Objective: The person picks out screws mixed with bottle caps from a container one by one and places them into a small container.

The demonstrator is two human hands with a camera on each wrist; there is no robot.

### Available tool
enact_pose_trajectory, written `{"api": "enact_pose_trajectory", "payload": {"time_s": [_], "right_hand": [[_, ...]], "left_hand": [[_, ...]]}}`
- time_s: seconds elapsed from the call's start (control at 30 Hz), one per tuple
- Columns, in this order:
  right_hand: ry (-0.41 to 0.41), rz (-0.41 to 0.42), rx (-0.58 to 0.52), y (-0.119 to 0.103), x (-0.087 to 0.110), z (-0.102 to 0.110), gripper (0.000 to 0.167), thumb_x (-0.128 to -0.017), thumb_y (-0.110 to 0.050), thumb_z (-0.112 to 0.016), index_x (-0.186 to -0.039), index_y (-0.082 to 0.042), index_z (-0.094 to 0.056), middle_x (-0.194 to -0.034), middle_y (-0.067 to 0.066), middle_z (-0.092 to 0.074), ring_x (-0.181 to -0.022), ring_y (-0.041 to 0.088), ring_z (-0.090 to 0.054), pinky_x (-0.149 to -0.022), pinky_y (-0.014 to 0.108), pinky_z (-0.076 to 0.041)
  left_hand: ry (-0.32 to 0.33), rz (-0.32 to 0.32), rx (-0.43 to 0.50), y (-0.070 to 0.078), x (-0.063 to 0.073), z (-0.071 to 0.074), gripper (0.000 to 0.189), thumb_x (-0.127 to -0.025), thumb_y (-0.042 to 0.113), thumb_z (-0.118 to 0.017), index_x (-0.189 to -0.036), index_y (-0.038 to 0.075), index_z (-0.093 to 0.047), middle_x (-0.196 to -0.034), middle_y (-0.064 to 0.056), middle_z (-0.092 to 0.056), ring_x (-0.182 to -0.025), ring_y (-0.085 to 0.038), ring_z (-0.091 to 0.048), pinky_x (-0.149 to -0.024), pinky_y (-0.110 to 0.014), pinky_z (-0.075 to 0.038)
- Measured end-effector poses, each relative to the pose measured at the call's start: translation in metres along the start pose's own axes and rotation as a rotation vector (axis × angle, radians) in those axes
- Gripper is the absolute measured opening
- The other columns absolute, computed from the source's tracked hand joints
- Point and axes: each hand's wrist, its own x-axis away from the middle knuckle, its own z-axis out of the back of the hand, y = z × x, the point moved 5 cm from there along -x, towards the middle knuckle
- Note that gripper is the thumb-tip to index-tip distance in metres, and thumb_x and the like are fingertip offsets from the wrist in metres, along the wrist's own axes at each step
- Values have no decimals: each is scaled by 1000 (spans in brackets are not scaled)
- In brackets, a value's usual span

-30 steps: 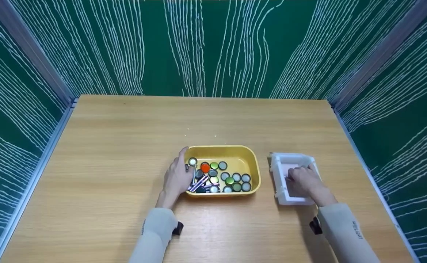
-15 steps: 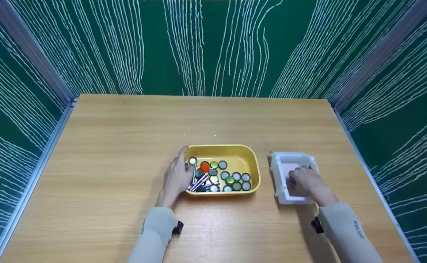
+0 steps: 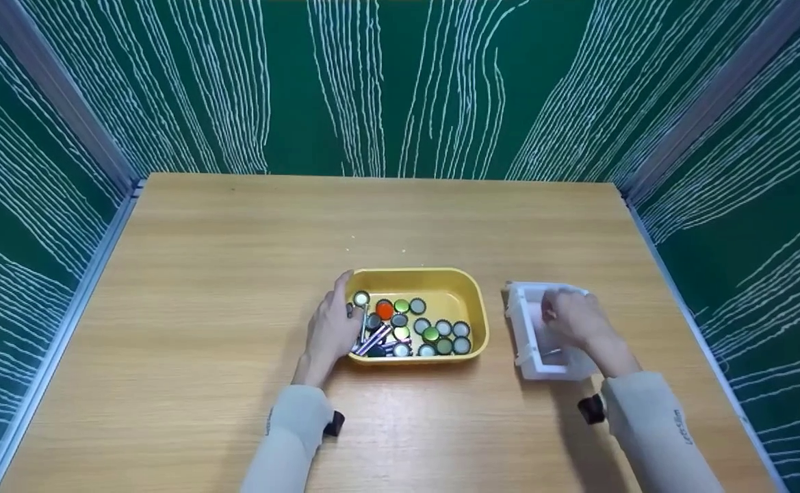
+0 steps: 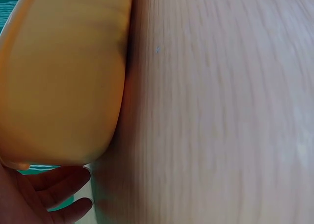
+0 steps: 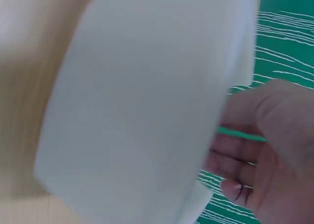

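My left hand [image 3: 331,330] holds the left end of a yellow plastic bin [image 3: 480,301], thumb over the rim and other fingers along the outside. Inside lie bottle caps [image 3: 443,328], mostly grey undersides, with a few green and one orange. Purple-and-silver batteries [image 3: 374,339] and a thin silver screw-like piece [image 3: 364,323] lie near my thumb. At the right, my right hand [image 3: 581,322] reaches over a white plastic bin [image 3: 524,333], fingers bent down inside it. The right wrist view shows the bin's wall [image 5: 132,106] hiding the fingertips; I cannot tell whether they pinch anything.
Both bins stand on a wooden table [image 3: 235,260], with a gap of bare wood between them. Tiny white specks [image 3: 403,250] lie behind the yellow bin. Green walls [image 3: 406,89] with white wavy lines enclose the back and sides.
My right hand has risen a little and shifted toward the back of the white bin, uncovering more of its floor. My left hand and the yellow bin stay put.
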Motion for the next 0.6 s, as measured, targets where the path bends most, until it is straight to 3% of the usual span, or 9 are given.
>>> {"api": "enact_pose_trajectory", "payload": {"time_s": [0.13, 0.27, 0.4, 0.6], "right_hand": [[224, -28, -150, -12, -7, 11, 33, -91, -11, -59, -119, 6, -55, -114, 27, -58, -102, 45, -58, -88, 59, -47], [368, 66, -246, -38, -18, 15, 42, -90, -8, -61, -129, 5, -52, -124, 27, -55, -107, 43, -56, -92, 56, -47], [335, 146, -293, -68, -28, 13, 54, -87, -5, -64, -138, -1, -47, -127, 24, -53, -99, 37, -59, -85, 50, -52], [202, 262, -274, -112, -38, 5, 55, -87, -6, -66, -138, -2, -47, -130, 22, -55, -111, 37, -60, -95, 50, -52]], "left_hand": [[1, -2, 0, -2, 0, 1, 69, -91, 16, -62, -153, 24, -31, -108, -14, -64, -86, -25, -58, -76, -43, -50], [5, 1, -5, -2, 1, 1, 69, -91, 15, -61, -153, 24, -32, -107, -14, -64, -83, -25, -58, -74, -41, -51], [0, -6, 6, -1, 0, 1, 69, -91, 15, -60, -153, 23, -31, -108, -14, -64, -82, -24, -57, -71, -38, -50], [4, -6, 16, 0, 0, 2, 69, -90, 15, -59, -153, 23, -32, -112, -14, -65, -81, -23, -57, -69, -36, -48]]}}
